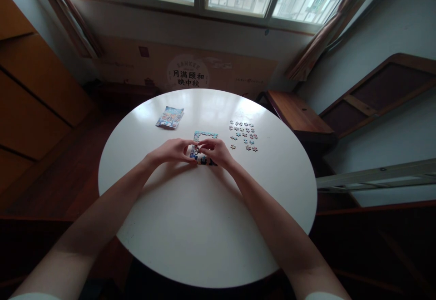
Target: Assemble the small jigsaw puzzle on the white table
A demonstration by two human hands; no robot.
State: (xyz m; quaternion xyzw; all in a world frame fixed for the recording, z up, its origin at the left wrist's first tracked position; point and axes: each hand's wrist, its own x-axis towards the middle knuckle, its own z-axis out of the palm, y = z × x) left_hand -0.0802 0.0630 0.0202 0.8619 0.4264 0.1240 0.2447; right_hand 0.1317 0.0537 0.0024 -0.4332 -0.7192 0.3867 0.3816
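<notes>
A small jigsaw puzzle frame (205,135), partly filled, lies near the middle of the round white table (190,227). My left hand (172,150) and my right hand (215,151) meet over its near edge, fingers curled and pinched together. A small dark puzzle piece (198,146) shows between the fingertips of both hands. The lower part of the puzzle is hidden under my fingers. Several loose puzzle pieces (244,135) are spread in rows to the right of the frame.
A printed puzzle packet (170,117) lies on the table at the far left. A wooden bench (297,114) stands beyond the table on the right, a wooden cabinet (30,91) on the left, windows behind.
</notes>
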